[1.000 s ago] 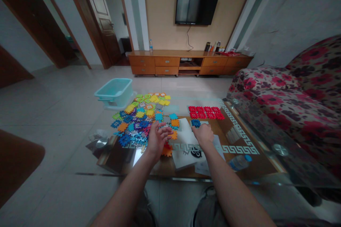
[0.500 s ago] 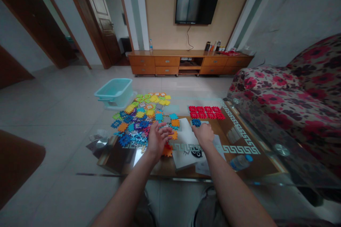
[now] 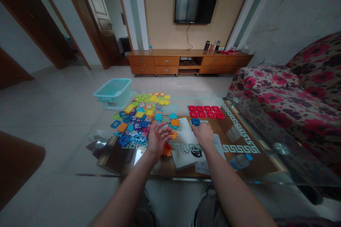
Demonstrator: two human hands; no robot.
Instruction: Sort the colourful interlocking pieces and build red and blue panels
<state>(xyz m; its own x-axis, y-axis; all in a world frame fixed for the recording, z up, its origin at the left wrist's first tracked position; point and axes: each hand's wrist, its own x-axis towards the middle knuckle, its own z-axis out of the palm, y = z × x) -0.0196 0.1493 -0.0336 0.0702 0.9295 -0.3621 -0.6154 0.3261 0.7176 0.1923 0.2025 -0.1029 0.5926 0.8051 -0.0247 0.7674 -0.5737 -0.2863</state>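
My left hand (image 3: 158, 139) hovers at the right edge of a heap of colourful interlocking plastic tiles (image 3: 133, 122), palm turned inward, fingers apart and holding nothing. Orange tiles (image 3: 167, 150) lie just under and beside it. My right hand (image 3: 204, 134) is closed at a dark blue interlocking tile (image 3: 195, 122), knuckles up; its fingertips are partly hidden. Beyond it, several red tiles (image 3: 205, 111) lie joined in two rows on the glass table (image 3: 239, 127).
A turquoise tub (image 3: 113, 93) stands past the table's far left. A water bottle (image 3: 241, 162) lies at the right front, and a white box (image 3: 183, 157) shows near the front edge. A flowered sofa (image 3: 290, 92) is on the right; a low wooden cabinet (image 3: 166, 65) is at the back.
The view has shifted very slightly. Both hands and the blue tile hold nearly the same places.
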